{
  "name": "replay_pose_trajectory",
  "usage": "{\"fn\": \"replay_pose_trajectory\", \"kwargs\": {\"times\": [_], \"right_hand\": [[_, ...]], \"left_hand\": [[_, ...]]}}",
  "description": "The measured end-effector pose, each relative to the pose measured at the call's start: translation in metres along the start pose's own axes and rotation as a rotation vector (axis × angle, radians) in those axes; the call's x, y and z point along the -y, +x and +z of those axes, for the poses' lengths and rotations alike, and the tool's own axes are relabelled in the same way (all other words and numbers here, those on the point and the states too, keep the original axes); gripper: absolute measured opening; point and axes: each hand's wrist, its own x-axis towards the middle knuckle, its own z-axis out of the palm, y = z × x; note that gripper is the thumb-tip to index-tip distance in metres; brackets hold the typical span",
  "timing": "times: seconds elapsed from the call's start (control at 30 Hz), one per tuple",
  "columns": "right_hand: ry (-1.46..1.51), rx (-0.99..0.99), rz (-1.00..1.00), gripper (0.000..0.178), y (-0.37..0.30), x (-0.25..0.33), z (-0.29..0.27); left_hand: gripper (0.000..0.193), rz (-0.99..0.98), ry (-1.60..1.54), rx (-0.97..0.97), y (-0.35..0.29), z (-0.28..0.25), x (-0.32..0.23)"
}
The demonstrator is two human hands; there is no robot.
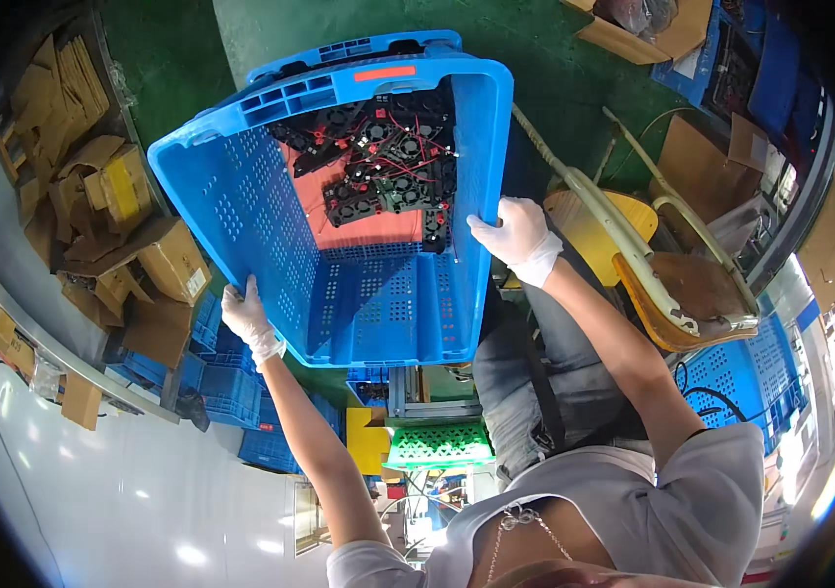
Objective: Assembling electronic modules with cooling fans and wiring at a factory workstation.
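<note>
A large blue plastic crate [408, 338] with perforated walls is tilted in front of me, its opening toward me. Gathered at its far end are several small black fan assemblies [388, 162] with red wires, lying over a red-pink sheet [378, 232]. My left hand [249, 318], in a white glove, grips the crate's near left rim. On the right rim my right hand [517, 240], also gloved in white, has its fingers closed over the edge. Another blue crate's edge [359, 46] shows just behind this one.
Flattened and opened cardboard boxes [133, 216] are piled at the left. A chair with a worn wooden seat [697, 294] and metal frame stands close on the right. Blue crates [231, 382] are stacked below left, near a green perforated tray [440, 445]. An open carton [667, 34] lies at the far right.
</note>
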Motion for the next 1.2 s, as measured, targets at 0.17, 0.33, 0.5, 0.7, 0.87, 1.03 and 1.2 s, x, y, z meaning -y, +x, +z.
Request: {"fn": "replay_pose_trajectory", "kwargs": {"times": [0.17,0.33,0.5,0.7,0.87,1.03,1.2], "right_hand": [[-0.05,0.011,-0.064,0.027,0.002,0.004,0.0],[-0.079,0.069,-0.019,0.027,0.009,0.005,-0.007],[-0.041,0.074,-0.03,0.024,0.009,0.002,-0.008],[0.024,0.117,-0.012,0.02,0.008,0.006,-0.008],[0.013,0.161,0.083,0.026,0.001,0.0,-0.007],[-0.013,0.181,0.085,0.019,0.006,0.006,-0.009],[0.027,0.163,0.103,0.016,0.0,0.008,-0.008]], "left_hand": [[0.038,-0.042,0.059,0.011,0.0,-0.005,0.008],[0.04,-0.03,0.057,0.011,0.0,-0.003,-0.001],[0.039,-0.056,-0.028,0.004,-0.007,-0.001,-0.005],[0.038,-0.06,-0.007,-0.02,-0.012,0.0,0.005],[0.041,0.0,0.044,-0.023,-0.007,0.001,0.001],[0.043,-0.055,-0.056,0.033,-0.006,0.0,0.001],[0.042,-0.115,-0.094,0.012,-0.006,0.001,-0.003]]}}
